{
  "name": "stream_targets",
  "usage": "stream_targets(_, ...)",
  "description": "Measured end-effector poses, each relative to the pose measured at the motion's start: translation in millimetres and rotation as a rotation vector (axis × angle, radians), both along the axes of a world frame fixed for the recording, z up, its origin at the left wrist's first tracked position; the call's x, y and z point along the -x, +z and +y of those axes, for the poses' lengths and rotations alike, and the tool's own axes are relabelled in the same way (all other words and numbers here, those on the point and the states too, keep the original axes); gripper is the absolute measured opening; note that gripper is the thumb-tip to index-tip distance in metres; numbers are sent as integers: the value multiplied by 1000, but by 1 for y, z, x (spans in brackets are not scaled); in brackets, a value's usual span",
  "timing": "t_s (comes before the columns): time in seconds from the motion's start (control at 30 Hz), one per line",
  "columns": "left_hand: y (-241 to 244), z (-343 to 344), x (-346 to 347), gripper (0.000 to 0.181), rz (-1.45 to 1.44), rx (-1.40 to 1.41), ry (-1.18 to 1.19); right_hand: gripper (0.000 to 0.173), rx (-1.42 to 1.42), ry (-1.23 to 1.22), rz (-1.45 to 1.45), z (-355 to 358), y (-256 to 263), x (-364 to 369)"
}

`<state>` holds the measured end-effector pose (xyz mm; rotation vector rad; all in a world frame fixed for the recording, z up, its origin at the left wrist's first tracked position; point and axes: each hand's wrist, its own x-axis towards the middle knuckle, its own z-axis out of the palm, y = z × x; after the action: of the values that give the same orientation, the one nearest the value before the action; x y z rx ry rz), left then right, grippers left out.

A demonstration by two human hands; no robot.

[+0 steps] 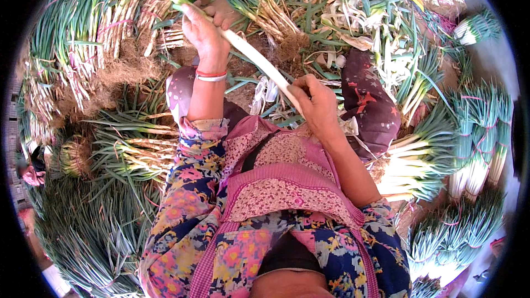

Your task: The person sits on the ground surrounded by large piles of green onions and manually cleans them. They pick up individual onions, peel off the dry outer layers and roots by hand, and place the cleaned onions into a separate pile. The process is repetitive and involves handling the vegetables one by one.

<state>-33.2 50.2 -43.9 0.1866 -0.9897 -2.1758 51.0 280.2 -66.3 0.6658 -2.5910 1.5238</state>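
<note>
One long scallion stalk (258, 58), white along most of its length and green at the tip, slants across my lap. My left hand (205, 29) grips its upper part near the green leaves. Lower down, the fingers of my right hand (316, 101) pinch the white shaft near its root end. That root end is partly hidden behind the right hand. Beneath the stalk, between my knees, lie scraps of peeled skin (265, 91). Just beyond my hands rests a loose bunch of unpeeled scallions (271, 10) with brown roots.
Tied, unpeeled scallion bundles (116, 29) are piled at the upper left. Peeled white scallions (414, 165) lie by my right knee. Upright tied bundles (480, 140) stand at the far right. Discarded leaves and skins (372, 20) heap up ahead. More unpeeled scallions (145, 147) lie at my left.
</note>
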Motion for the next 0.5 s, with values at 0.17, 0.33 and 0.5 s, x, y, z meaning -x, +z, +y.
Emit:
stream_targets(0.17,-1,1,-10,41,25,-3,-34,15,-120,-63,82,1,-11,5)
stream_targets(0.33,7,0,-28,41,-16,10,-46,14,-167,-126,54,-5,-22,5)
stream_targets(0.5,6,-24,-35,42,39,-43,-43,15,625,-23,-523,14,-16,-1)
